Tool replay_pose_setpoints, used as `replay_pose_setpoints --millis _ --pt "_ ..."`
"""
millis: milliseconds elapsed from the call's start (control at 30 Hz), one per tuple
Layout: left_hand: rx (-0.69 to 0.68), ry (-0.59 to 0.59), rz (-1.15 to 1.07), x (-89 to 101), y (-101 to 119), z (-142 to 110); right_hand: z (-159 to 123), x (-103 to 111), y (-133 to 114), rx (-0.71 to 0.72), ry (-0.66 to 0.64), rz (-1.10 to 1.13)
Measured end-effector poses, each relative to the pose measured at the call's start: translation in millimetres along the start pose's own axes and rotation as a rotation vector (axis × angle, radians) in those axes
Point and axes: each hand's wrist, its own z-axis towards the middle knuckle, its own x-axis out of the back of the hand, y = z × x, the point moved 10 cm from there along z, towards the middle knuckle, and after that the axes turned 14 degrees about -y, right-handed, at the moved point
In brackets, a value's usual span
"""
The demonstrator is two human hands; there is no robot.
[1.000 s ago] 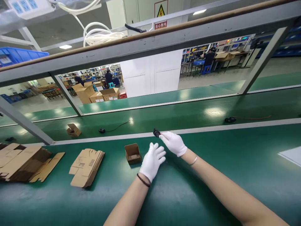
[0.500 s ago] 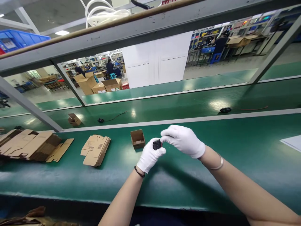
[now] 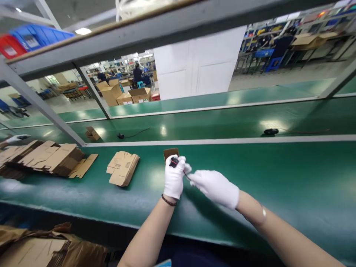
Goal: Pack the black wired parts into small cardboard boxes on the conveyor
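My left hand [image 3: 174, 181], in a white glove, is closed around a small black device [image 3: 174, 162] with a bit of red on it. A thin dark cable [image 3: 187, 176] runs from the device toward the right. My gloved right hand [image 3: 216, 188] pinches this cable with its fingertips, just right of the left hand. Behind the left hand stands an open small cardboard box [image 3: 170, 151], partly hidden by the glove. What kind of device it is, I cannot make out.
Left of my hands lie a stack of flattened small boxes [image 3: 122, 168] and a larger pile of flat cartons [image 3: 52, 157]. Beyond the pale rail sit two black corded devices [image 3: 270, 131] and an open box [image 3: 92, 134]. Another person's gloved hand [image 3: 18, 138] shows at far left.
My left hand has turned the device and moved in front of the box. My right hand has lowered and now pinches the cable. The camera view has shifted; another person's hand appears at left.
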Motion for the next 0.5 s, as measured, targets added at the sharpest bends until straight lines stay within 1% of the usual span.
replay_pose_setpoints --millis 67,100,133,200,233,267,300,333,400,467,500 --pt "0.036 -0.055 0.128 -1.4 -1 -1 -7 14 -5 0.042 0.060 -0.005" --pt "0.060 -0.121 0.188 -6.2 -2 -2 -9 22 -3 0.032 0.104 0.015" --pt "0.088 -0.209 0.233 -13.7 -4 -3 -10 31 3 0.001 0.148 0.055" --pt "0.133 -0.394 0.292 -31.0 -8 -8 -8 41 19 -0.099 0.215 0.212" --pt "0.140 -0.455 0.325 -37.3 -8 -10 -7 42 28 -0.161 0.239 0.317" --pt "0.136 -0.483 0.368 -40.6 -8 -11 -6 40 37 -0.226 0.258 0.425" --pt "0.123 -0.480 0.419 -40.9 -6 -11 -5 35 45 -0.287 0.276 0.528" --pt "0.105 -0.451 0.477 -38.6 -4 -11 -4 29 51 -0.341 0.293 0.622" --pt "0.071 -0.357 0.593 -29.3 -1 -9 -4 15 58 -0.416 0.332 0.771" --pt "0.033 -0.276 0.677 -20.7 0 -9 -3 4 60 -0.448 0.377 0.871" --pt "0.012 -0.245 0.707 -17.3 1 -9 -2 1 59 -0.439 0.393 0.900"
